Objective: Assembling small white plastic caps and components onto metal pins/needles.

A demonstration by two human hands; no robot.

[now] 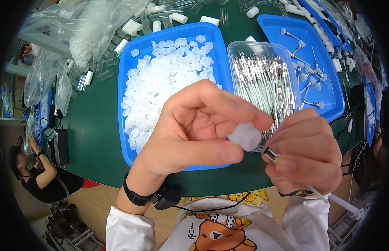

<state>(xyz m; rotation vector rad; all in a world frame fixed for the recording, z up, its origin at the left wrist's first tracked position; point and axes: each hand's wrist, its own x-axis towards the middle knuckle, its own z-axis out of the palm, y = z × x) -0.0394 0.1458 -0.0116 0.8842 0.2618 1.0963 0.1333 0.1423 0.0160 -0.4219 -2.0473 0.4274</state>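
Observation:
My left hand [182,129] pinches a small translucent white plastic cap [246,136] between thumb and fingers. My right hand [309,150] grips a thin pale rod with a shiny metal collar [271,154]; its narrow tip points at the cap. The two parts are very close, and I cannot tell whether they touch. Beneath my left hand lies a blue tray [122,115] heaped with similar white caps [161,83]. Behind my hands stands a clear plastic box [231,52] full of similar metal-collared rods [261,75].
At the right, another blue tray [333,112] holds several rods with caps on their ends. Clear tubes and white cylinders [179,17] litter the far side of the green table [94,138]. Plastic bags [81,25] lie at the far left. Beyond the left edge sits another person [44,167].

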